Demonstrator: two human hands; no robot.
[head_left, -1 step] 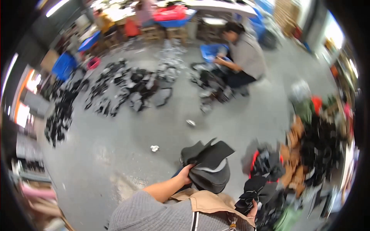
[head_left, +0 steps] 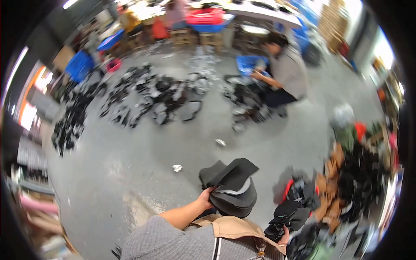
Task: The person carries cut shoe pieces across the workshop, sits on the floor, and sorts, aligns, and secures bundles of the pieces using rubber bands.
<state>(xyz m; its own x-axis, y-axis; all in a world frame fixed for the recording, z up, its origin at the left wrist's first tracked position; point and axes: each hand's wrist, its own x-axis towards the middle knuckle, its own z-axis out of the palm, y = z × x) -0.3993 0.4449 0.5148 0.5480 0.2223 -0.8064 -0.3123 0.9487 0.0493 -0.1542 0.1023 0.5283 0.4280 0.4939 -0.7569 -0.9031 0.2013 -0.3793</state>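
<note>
My left hand point(head_left: 205, 200) is closed on the edge of a thick bundle of dark grey cut pieces point(head_left: 235, 200), fabric or leather; the kind is unclear. The pieces fan out in front of my body, with a lighter grey edge showing between them. Low on the right, my right hand point(head_left: 284, 236) grips a bunch of smaller black cut pieces point(head_left: 289, 217), which spread in several directions. Most of my right forearm is hidden behind my tan apron point(head_left: 236, 225). The two bundles are held apart from each other.
Beyond the right bunch stands a red-rimmed container point(head_left: 287, 189) full of dark pieces, beside tan pieces point(head_left: 333, 167) and a black heap point(head_left: 362, 177). Dark scraps point(head_left: 162, 97) lie across the floor ahead. A person point(head_left: 288, 69) crouches near a blue basket point(head_left: 245, 65).
The black bunch at my right hand has risen and fanned wider. The top pieces of the left bundle sit a little differently. The whole view has shifted slightly.
</note>
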